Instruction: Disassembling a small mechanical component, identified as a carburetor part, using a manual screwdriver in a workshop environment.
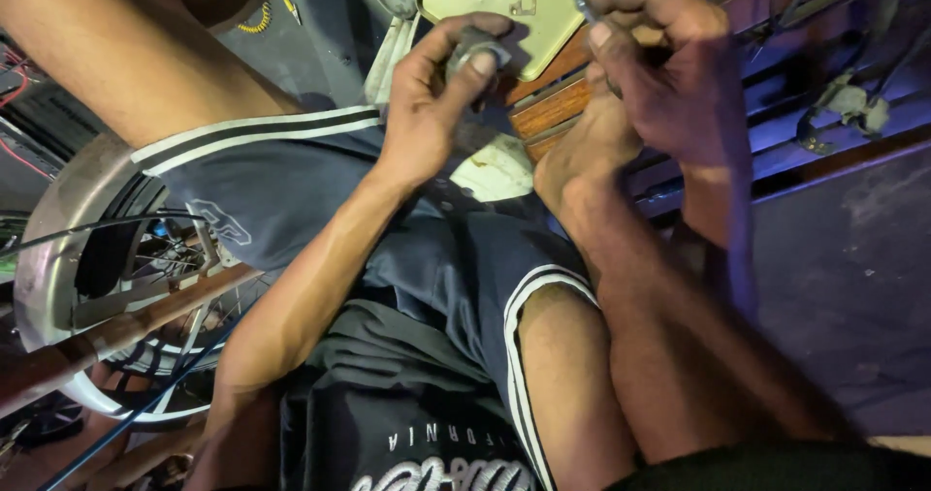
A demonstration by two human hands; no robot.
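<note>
Your left hand (432, 103) is clamped on a small grey metal part (475, 53), thumb on its pale face, held in the air over your lap just in front of the tray (553, 16). Your right hand (659, 60) is pinched shut on a thin metal tool (585, 6) close beside it. The part looks hard, stiff and light for its size, probably greasy, so grip it around its rim rather than the flat face. The pale tray with loose bits rests on wooden slats (548, 113). You sit low in a cramped, dim spot, with a wheel (107, 258) at your left.
</note>
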